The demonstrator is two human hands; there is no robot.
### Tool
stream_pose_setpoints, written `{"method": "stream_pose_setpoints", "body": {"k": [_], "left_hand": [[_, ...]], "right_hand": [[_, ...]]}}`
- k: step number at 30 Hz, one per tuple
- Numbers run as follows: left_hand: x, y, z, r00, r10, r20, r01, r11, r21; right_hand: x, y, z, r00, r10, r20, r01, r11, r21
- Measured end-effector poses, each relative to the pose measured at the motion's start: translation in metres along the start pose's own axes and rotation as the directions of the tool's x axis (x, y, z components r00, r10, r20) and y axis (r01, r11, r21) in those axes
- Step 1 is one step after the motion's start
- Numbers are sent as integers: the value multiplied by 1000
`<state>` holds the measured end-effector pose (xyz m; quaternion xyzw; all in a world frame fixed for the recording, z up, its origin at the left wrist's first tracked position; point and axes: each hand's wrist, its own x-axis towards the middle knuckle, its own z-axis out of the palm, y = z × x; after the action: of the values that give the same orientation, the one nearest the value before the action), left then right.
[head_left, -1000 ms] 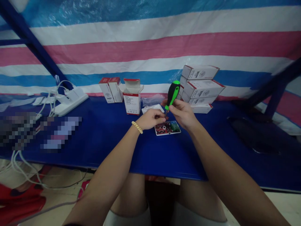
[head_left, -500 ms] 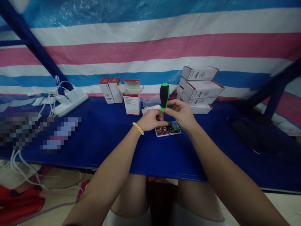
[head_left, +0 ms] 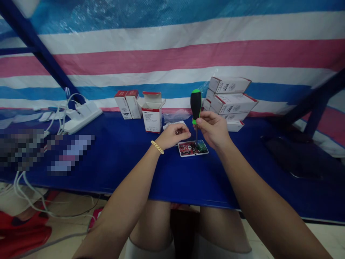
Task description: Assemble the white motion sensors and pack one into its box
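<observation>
A screwdriver (head_left: 196, 102) with a black and green handle stands nearly upright in my right hand (head_left: 214, 129), its fingers closed around the lower handle. Its shaft points down at the far edge of a red and green circuit board (head_left: 192, 148) in a shallow white case; whether the tip touches is unclear. My left hand (head_left: 175, 136) hovers just left of the shaft and over the board's far-left corner. Thumb and fingers are drawn together there, and what they pinch, if anything, is hidden. Behind that hand lies a white part (head_left: 183, 124), partly covered.
An opened box (head_left: 152, 117) and two closed boxes (head_left: 128, 104) stand at the back. Several stacked boxes (head_left: 231, 102) are behind my right hand. Clear plastic wrap (head_left: 176, 116) lies between. A power strip (head_left: 83, 117) with cables sits left, a dark object (head_left: 288, 154) right.
The screwdriver and my right hand have shifted right and slightly up. My left hand has lifted off the board, uncovering more of it, and is now apart from the shaft.
</observation>
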<state>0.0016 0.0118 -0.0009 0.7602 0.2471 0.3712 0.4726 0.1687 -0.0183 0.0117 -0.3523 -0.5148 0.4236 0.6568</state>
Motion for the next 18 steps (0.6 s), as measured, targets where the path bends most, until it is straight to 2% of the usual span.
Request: {"method": "stream_pose_setpoints", "body": {"k": [3, 7, 12, 18], "left_hand": [[1, 0, 0, 1000, -20, -8, 21, 998, 63], [0, -1, 2, 993, -79, 90, 64, 984, 164], [-2, 2, 6, 988, -57, 146, 9, 950, 314], [-2, -2, 8, 987, -77, 142, 29, 948, 318]], "right_hand": [[5, -1, -3, 997, -12, -75, 17, 998, 67], [12, 3, -12, 988, -30, -154, 49, 991, 121], [15, 6, -20, 985, -91, -145, 93, 996, 10], [13, 4, -16, 991, -58, -124, 66, 996, 65]]}}
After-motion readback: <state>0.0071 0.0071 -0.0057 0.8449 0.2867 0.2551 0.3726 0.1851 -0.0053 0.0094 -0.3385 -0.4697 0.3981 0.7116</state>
